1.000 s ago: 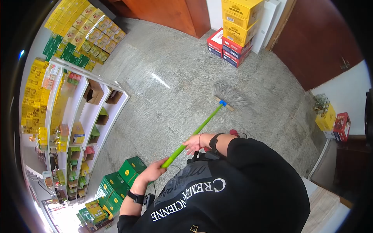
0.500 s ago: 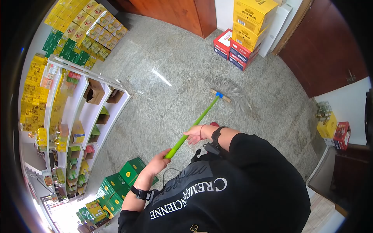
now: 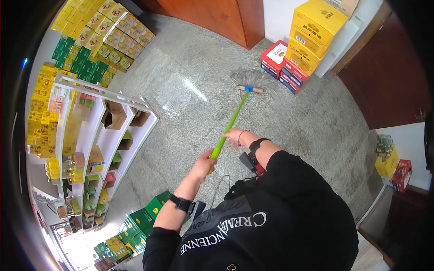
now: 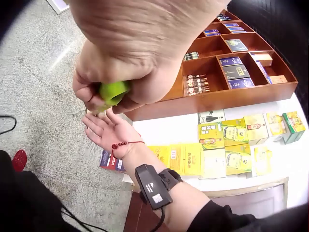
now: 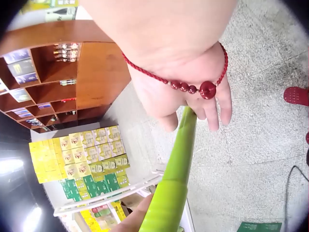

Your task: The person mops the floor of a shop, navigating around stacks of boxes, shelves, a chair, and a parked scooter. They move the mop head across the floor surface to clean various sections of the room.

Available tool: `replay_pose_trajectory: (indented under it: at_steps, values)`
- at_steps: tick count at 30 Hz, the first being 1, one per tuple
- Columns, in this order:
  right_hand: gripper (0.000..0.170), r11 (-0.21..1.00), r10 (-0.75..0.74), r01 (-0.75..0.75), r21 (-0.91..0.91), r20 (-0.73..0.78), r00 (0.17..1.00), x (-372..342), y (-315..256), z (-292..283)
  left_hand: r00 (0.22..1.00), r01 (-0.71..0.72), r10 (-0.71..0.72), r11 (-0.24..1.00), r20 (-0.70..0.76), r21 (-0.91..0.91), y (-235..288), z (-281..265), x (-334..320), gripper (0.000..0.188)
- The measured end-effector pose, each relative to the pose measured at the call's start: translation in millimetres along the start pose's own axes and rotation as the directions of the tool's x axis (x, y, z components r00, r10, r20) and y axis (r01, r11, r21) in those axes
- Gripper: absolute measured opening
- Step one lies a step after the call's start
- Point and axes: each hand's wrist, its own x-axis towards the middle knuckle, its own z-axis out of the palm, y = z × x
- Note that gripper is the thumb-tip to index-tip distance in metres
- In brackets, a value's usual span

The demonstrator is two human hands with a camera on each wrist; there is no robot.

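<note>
In the head view a mop with a green handle (image 3: 237, 109) reaches forward from both hands. Its grey string head (image 3: 255, 79) is spread on the floor beyond a wooden crossbar with a blue joint. My left hand (image 3: 203, 165) grips the near end of the handle; in the left wrist view its fingers curl round the green tube end (image 4: 114, 90). Further down the handle is my right hand (image 3: 234, 135), wearing a red beaded bracelet (image 5: 186, 87). The pole lies against it between thumb and fingers, and the fingers extend fairly straight, palm showing in the left wrist view.
Stacked yellow cartons (image 3: 312, 38) and red boxes (image 3: 289, 67) stand just right of the mop head. A wooden cabinet (image 3: 246, 22) is behind. White shelving (image 3: 131, 104) lines the left, green cartons (image 3: 144, 217) the lower left. A cable (image 3: 221, 185) trails near my body.
The mop head has moved forward and a little left, closer to the red boxes and cabinet. Both hands have moved forward with the handle, which now points more straight ahead.
</note>
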Motion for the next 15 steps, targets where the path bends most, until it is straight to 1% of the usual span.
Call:
replay_pose_trajectory:
  at_steps: [1,2,4,5,7,8,10,11,13,14,15]
  values:
    - [0.047,0.999,-0.001,0.001,0.046,-0.002,1.000,10,-2,-4,0.999,-0.024,0.025,0.999,0.020,-0.047,4,0,10,0.058]
    - [0.047,0.999,0.004,-0.004,0.044,-0.004,1.000,10,-5,-1,0.999,-0.023,0.024,0.998,0.023,-0.051,9,0,18,0.058]
    - [0.037,0.985,-0.053,0.086,0.152,-0.206,0.977,7,-12,5,0.996,-0.012,0.013,1.000,0.083,-0.009,17,1,30,0.056]
    - [0.037,0.985,-0.051,0.085,0.151,-0.218,0.975,-4,-16,9,0.995,-0.018,0.019,1.000,0.094,-0.011,15,2,34,0.056]
    - [0.031,0.937,-0.081,0.161,0.309,-0.258,0.963,-42,-20,33,0.983,-0.121,0.099,0.983,0.156,0.135,3,-1,38,0.052]
    - [0.031,0.938,-0.079,0.163,0.305,-0.271,0.959,-43,-12,37,0.980,-0.129,0.106,0.983,0.168,0.131,5,0,32,0.052]
    - [0.033,0.936,-0.084,0.120,0.331,-0.120,0.989,-45,11,46,0.940,-0.166,0.077,0.954,0.331,0.249,10,0,10,0.050]
    - [0.033,0.929,-0.086,0.147,0.341,-0.187,0.978,-67,11,57,0.934,-0.186,0.096,0.953,0.345,0.240,6,1,6,0.050]
    - [0.032,0.928,-0.095,0.172,0.330,-0.235,0.967,-74,39,68,0.887,-0.158,-0.043,0.907,0.460,0.390,-5,1,1,0.041]
    - [0.031,0.926,-0.097,0.183,0.331,-0.258,0.961,-81,53,72,0.882,-0.171,-0.024,0.914,0.471,0.367,-10,2,-2,0.041]
    - [0.031,0.936,-0.087,0.171,0.307,-0.267,0.960,-94,63,76,0.809,-0.219,-0.053,0.897,0.585,0.384,-15,3,-3,0.044]
